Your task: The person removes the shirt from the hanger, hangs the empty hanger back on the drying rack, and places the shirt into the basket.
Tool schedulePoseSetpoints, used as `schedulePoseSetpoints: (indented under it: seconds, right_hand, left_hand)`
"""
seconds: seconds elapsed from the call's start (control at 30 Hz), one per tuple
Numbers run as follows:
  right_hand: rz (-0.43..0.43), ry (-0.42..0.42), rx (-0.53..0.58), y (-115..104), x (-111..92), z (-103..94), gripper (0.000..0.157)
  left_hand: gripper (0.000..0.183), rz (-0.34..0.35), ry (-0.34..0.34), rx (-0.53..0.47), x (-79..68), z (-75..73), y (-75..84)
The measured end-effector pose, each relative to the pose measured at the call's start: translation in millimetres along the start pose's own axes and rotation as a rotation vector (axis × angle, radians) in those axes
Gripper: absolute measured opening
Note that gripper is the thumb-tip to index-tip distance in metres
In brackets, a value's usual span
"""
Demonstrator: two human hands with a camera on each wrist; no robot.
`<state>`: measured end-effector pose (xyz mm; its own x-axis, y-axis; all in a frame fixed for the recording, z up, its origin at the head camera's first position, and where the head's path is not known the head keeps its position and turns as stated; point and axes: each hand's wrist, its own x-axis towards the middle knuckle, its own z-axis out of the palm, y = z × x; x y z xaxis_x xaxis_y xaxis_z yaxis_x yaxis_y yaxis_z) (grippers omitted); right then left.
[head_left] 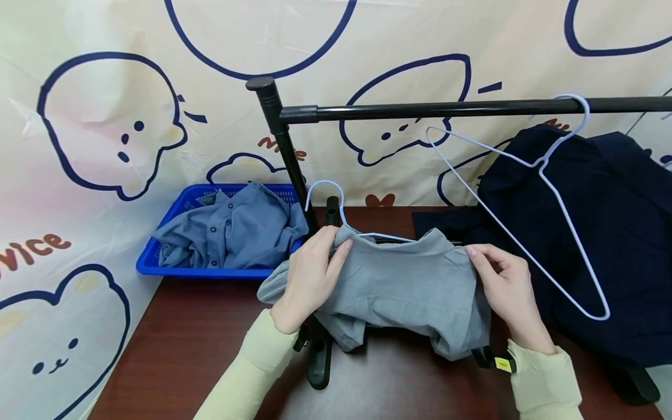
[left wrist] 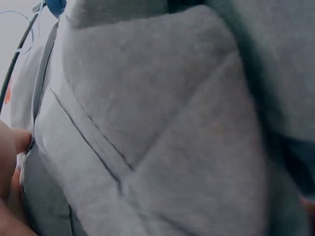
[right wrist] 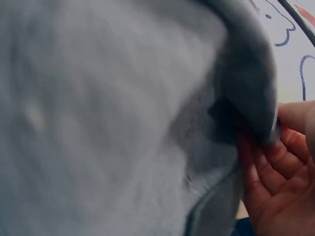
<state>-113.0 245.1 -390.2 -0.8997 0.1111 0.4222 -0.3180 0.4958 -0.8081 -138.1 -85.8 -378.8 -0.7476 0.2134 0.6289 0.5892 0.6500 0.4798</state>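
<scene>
A grey shirt [head_left: 404, 291] hangs between my two hands, with a light blue hanger [head_left: 342, 204] inside it; the hanger's hook sticks up beside the collar at the left. My left hand [head_left: 311, 274] pinches the cloth near the collar, thumb in front. On the other side my right hand [head_left: 504, 283] pinches the shirt's right shoulder edge between thumb and fingers. In the right wrist view the thumb lies over a fold of the shirt [right wrist: 123, 118] and the fingers go behind it. Grey cloth [left wrist: 162, 108] fills most of the left wrist view.
A blue basket [head_left: 152, 268] holding a blue-grey buttoned shirt [head_left: 236, 227] stands at the back left. A black rack's rail [head_left: 420, 109] runs above the table [head_left: 210, 338]. From it hangs a bare light blue hanger [head_left: 564, 204], in front of dark navy clothing [head_left: 630, 233] at right.
</scene>
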Motion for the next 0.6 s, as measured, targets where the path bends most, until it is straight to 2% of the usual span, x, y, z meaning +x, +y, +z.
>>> schedulePoseSetpoints:
  seconds: [0.17,0.47,0.53,0.6]
  right_hand:
    - [-0.032,0.001,0.039,-1.2,0.6,5.9,0.012]
    - [-0.113,0.062,-0.003,-0.4,0.9,0.0,0.009]
    - [-0.156,0.046,-0.038,0.2,1.4,-3.7,0.009]
    - [-0.19,-0.006,-0.082,-0.8,1.1,-8.1,0.011]
  left_hand:
    - [0.022,-0.012,-0.035,0.0,2.5,3.0,1.9]
    - [0.016,-0.013,0.048,-0.049,6.5,-3.0,-0.5]
    - [0.015,-0.015,0.061,-0.044,7.0,-4.9,-1.3]
    - [0.016,-0.018,0.064,-0.039,7.1,-6.3,-2.6]
